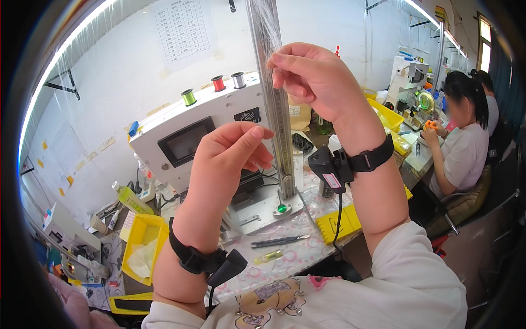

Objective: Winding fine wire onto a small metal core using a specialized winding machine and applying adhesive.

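**A:** What are the hands on?

**B:** The right hand (pixel 315 79) is raised high, its grip closed to a pinch on a tuft of fine pale fibres (pixel 267 27) lying against the upright metal ruler post (pixel 278 118), far centre of the bench (pixel 290 255). The left hand (pixel 230 156) sits lower and just left of the post, fingers curled with thumb meeting fingertips; whether it has any strand in it I cannot tell.

**A:** How should this be done well?

**B:** I'd judge: keep the top pinch firm, hold the strands flat and parallel to the scale, and draw downward gently so nothing slips or tangles.

**A:** Labels and packages around?

**B:** A white sheet with a printed table (pixel 183 30) hangs on the far wall. Small yellow notes (pixel 55 164) dot the wall at far left. Three spools, green (pixel 188 97), red (pixel 218 83) and grey (pixel 238 80), stand on the white machine (pixel 164 129). A yellow bin (pixel 143 244) holding a clear bag is near left; a green-yellow bottle (pixel 130 198) lies beside it. Tweezers (pixel 279 240) rest on the near bench.
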`<act>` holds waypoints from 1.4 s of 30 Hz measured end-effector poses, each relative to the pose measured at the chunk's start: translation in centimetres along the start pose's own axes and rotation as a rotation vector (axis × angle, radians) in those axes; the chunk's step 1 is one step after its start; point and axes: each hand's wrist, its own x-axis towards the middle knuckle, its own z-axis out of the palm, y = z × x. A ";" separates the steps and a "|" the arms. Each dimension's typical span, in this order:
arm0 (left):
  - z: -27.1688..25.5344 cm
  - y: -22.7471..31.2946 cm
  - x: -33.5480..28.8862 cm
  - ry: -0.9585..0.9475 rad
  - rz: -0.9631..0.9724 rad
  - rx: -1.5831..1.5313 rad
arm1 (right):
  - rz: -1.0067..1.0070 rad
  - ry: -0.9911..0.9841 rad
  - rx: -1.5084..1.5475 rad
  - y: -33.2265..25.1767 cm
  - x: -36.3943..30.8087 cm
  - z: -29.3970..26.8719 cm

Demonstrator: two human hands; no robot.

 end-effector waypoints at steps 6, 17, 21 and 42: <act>-0.2 -1.3 -0.9 0.016 0.112 0.001 | -0.005 0.008 -0.013 0.0 -0.5 -0.4; -0.2 -3.2 -2.6 0.118 0.160 0.022 | -0.232 0.356 -0.597 0.6 -2.2 1.4; -0.4 -3.3 -4.2 0.132 0.108 0.233 | -1.002 0.552 -1.206 1.2 -3.2 2.4; -3.8 1.3 -12.4 -1.341 0.523 -0.602 | 0.676 -0.591 -0.695 9.2 -22.0 2.4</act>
